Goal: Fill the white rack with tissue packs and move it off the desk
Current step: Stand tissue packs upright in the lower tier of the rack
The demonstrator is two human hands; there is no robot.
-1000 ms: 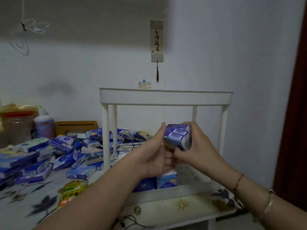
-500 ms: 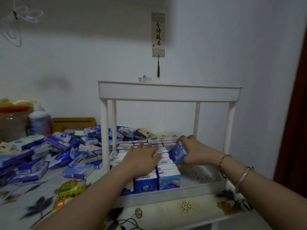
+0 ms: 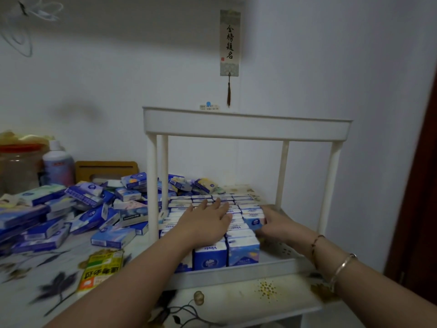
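Head view: the white plastic two-tier rack [image 3: 246,125] stands at the table's [image 3: 236,297] front right corner. Left hand [image 3: 203,222] rests flat, fingers released, on rows of blue-and-white tissue packs [image 3: 236,247]. Right hand [image 3: 275,223] grips the end blue tissue pack [image 3: 253,220]; bare tray floor lies rightward.

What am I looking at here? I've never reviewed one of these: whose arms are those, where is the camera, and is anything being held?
There is no machine: a person wears one wide-angle camera on the head, looking forward and down at their own hands. The white rack stands on a flower-patterned desk. Its bottom shelf holds rows of upright tissue packs. The left hand lies flat on top of those rows, fingers straight. The right hand grips one blue pack at the right end of the rows. A loose pile of packs lies on the desk left of the rack, with a bottle and a jar behind.
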